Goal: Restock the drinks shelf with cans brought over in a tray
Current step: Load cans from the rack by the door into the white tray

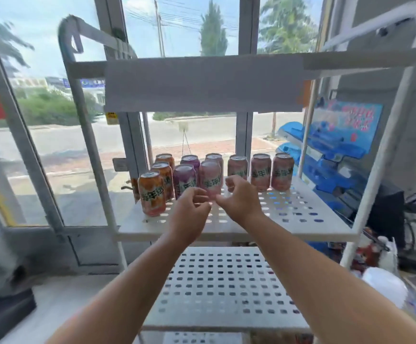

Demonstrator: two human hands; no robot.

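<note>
Base of pale pink drink can (210,178) hidden behind left hand (189,214) at its 7 o'clock and right hand (239,199) at its 4 o'clock, grip unclear, white perforated bottom shelf (177,338) cropped at 6 o'clock.

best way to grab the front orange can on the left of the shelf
Wrap the front orange can round its mid-body, coming from the front. It stands upright with its wall bare there; a second orange can crowds it behind, a purple can its right.

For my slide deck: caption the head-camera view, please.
Left hand and right hand, loosely curled, hover at a pink can among rows of cans on a perforated shelf.
</note>
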